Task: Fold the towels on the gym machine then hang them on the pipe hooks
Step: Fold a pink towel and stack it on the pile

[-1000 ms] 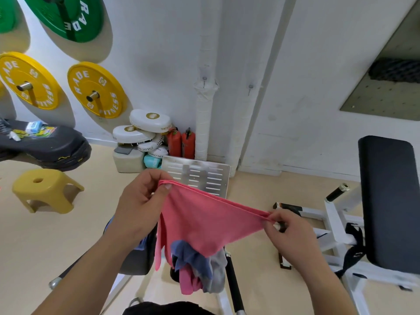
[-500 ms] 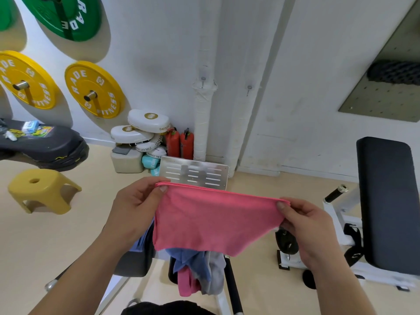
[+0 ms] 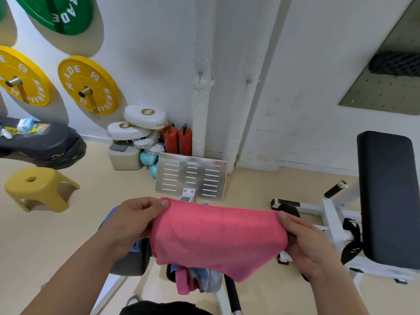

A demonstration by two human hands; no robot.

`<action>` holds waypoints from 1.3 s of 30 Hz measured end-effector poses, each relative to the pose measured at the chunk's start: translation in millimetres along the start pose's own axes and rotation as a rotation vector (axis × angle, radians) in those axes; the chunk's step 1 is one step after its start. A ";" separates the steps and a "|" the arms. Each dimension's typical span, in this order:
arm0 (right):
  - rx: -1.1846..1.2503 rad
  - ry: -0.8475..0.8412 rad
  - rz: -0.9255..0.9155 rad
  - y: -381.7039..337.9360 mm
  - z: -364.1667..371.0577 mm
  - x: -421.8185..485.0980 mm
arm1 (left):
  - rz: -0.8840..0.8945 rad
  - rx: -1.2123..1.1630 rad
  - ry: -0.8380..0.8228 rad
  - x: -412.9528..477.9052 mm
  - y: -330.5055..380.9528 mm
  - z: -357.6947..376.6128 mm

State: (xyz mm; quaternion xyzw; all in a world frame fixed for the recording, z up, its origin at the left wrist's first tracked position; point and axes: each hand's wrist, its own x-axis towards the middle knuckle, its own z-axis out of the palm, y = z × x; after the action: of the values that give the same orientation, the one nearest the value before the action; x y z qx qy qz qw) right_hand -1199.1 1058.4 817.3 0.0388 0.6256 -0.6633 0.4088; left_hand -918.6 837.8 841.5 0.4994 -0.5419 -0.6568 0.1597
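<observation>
A pink towel [image 3: 216, 237] hangs stretched between my hands in front of me. My left hand [image 3: 134, 221] pinches its upper left corner and my right hand [image 3: 304, 242] grips its right edge. Below it, other towels [image 3: 200, 280], pink, blue and grey, lie bunched on the gym machine [image 3: 131, 262], mostly hidden by the pink towel. On the wall ahead, two white wrapped pipes carry small hooks, a left hook [image 3: 200, 75] and a right hook [image 3: 247, 84], both bare.
The machine's metal footplate [image 3: 192, 176] stands ahead near the wall. A black padded bench [image 3: 386, 196] on a white frame is at the right. A yellow stool [image 3: 38, 187], boxing pads [image 3: 141, 126], two red extinguishers [image 3: 178, 139] and wall-mounted weight plates [image 3: 87, 85] lie left.
My hands have pulled apart and levelled, so the pink towel's top edge went from slanted and sagging to stretched flat. My right hand moved right and now grips the towel's edge lower.
</observation>
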 end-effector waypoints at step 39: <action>-0.305 -0.193 -0.352 26.0 92.5 -68.8 | 0.341 0.028 -0.044 -52.7 15.2 61.5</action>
State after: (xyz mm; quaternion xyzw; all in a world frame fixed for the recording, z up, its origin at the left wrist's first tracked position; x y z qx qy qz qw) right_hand -1095.6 1015.7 855.1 -0.1965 0.6735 -0.6229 0.3461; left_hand -950.9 905.8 874.8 0.3879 -0.6313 -0.6234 0.2498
